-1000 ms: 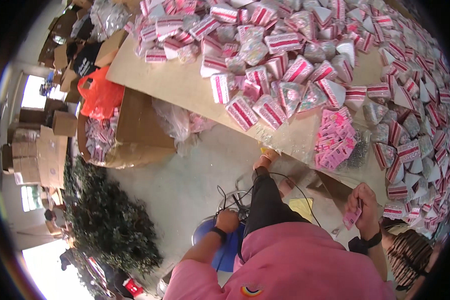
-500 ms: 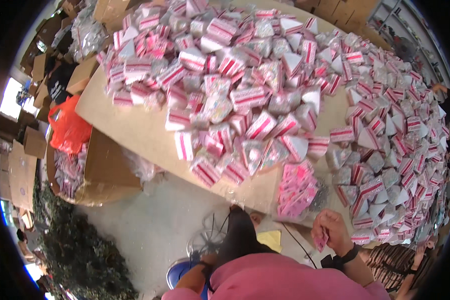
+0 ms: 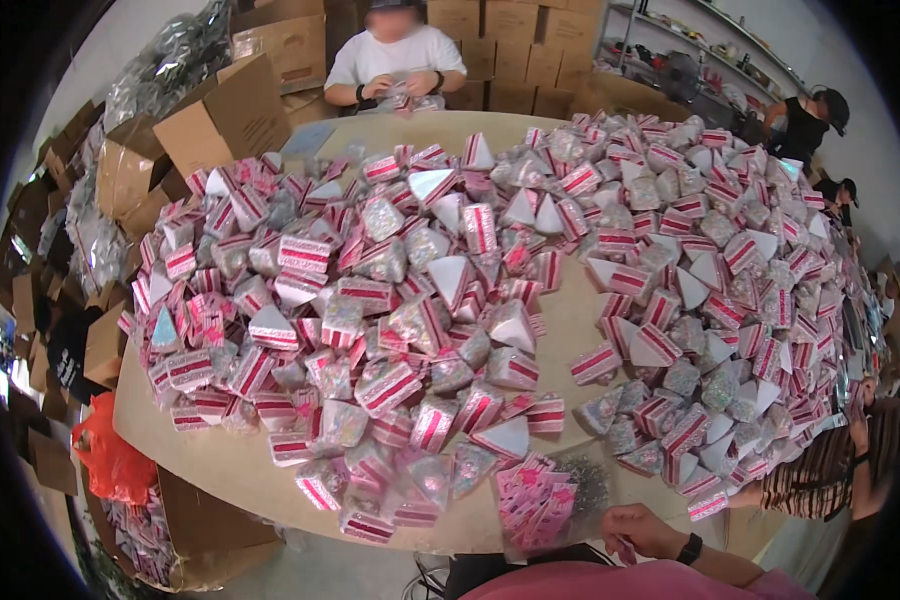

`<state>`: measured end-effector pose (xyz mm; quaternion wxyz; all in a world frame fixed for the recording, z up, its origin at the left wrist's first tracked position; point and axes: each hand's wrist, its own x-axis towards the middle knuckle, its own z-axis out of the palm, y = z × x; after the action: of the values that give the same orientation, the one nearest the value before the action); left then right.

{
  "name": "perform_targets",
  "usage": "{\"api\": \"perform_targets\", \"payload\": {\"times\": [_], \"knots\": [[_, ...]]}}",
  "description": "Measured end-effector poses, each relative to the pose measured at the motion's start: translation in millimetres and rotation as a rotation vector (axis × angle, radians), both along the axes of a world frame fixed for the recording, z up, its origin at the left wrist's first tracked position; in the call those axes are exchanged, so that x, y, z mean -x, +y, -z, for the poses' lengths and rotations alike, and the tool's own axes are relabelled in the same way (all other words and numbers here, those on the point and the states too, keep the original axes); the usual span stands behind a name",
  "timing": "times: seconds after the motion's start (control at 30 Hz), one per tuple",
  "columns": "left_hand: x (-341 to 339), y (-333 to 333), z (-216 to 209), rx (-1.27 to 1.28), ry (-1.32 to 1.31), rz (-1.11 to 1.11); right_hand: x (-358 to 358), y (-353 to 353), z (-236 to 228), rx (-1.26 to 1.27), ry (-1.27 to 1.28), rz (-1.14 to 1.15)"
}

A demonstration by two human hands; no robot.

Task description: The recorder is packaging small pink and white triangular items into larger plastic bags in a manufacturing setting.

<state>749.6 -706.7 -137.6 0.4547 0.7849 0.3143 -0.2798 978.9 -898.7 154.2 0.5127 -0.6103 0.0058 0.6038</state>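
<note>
At the table's near edge my right hand [image 3: 648,531] is closed in a pinch on a small pink card [image 3: 625,551], most of which the fingers hide. Just left of the hand lies a clear plastic bag of pink printed cards [image 3: 535,506]. Beside those cards is a clear bag of small dark bits [image 3: 588,476], too fine to make out. Past them spreads a heap of toy cake slices [image 3: 390,388], white and glittery with pink stripes, many in clear wrapping. My left hand is not in view.
A second large heap of slices [image 3: 710,360] covers the right side of the tan table [image 3: 260,460]. Across it, a person in a white shirt [image 3: 395,58] handles a clear packet. A striped sleeve [image 3: 820,470] is close on my right. Cartons [image 3: 225,115] and a red bag [image 3: 110,455] stand left.
The view has tilted up, bringing the far side of the table and the person there into sight. My right hand still pinches the pink card. My left forearm has left the picture.
</note>
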Motion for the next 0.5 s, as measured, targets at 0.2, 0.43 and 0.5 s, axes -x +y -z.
{"api": "perform_targets", "payload": {"times": [0.2,0.43,0.5], "knots": [[-65,-3,-32,-0.069,-0.116,0.083,-13,-32,-16,0.025,0.001,-0.031],[-16,-28,-24,-0.126,-0.024,0.189,-35,-66,-26,-0.052,-0.013,0.001],[23,-33,-20,-0.131,0.035,0.235,-32,-65,-28,-0.046,0.060,0.075]]}}
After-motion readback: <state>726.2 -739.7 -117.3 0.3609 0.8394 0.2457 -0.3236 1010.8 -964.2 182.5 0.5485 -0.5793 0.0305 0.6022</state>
